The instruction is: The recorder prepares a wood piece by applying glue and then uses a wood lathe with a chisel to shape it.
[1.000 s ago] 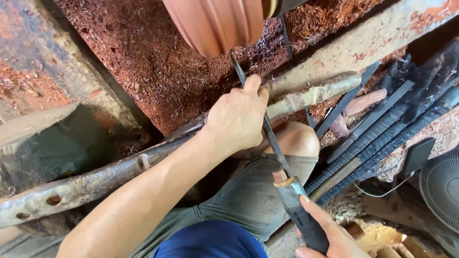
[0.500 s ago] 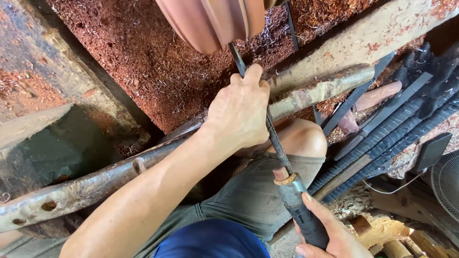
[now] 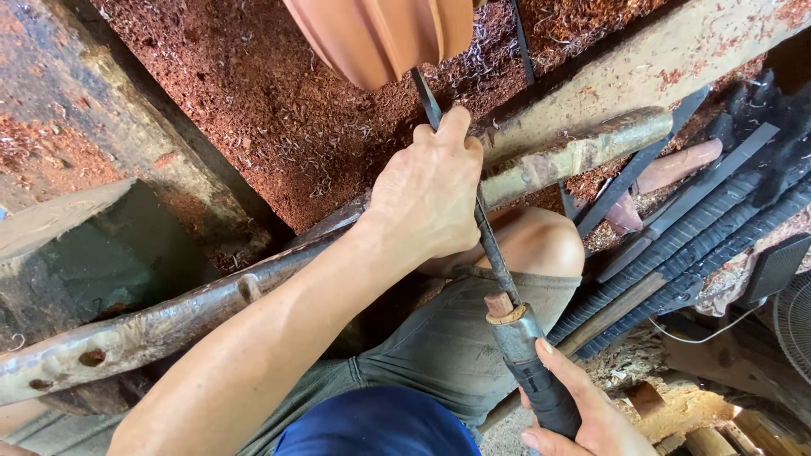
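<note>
Down at the bottom edge, nearest us, our right hand [image 3: 583, 414] is wrapping its fingers around the dark grip of the chisel [image 3: 498, 279], thumb lying along the top of the handle. Just above that grip, we are seeing a metal collar with a stub of wood poking out, and from there the thin dark shaft is running up and away over our bent knee [image 3: 541, 241] and grey shorts [image 3: 439, 346].

Moving up the shaft, our left hand [image 3: 427, 198] is reaching in across the picture on a bare forearm. Its fingers are curled down together over the shaft and the rest bar [image 3: 177, 317], pressing the steel onto it, with the thumb stretched up along the blade. We are bracing the tool right there on that rough, pitted bar, which is slanting from the lower left up to the right.

Further out, the chisel's tip is meeting the lower edge of the orange-brown workpiece [image 3: 380, 34] at the top of the frame; its surface is showing ribbed grooves. Whether it is turning, we cannot tell.

Beyond it, red-brown shavings [image 3: 253, 110] are carpeting the bed. Off to the right, a row of long dark tools [image 3: 701, 228] is lying side by side, and a fan [image 3: 794, 321] is peeking in at the edge.
</note>
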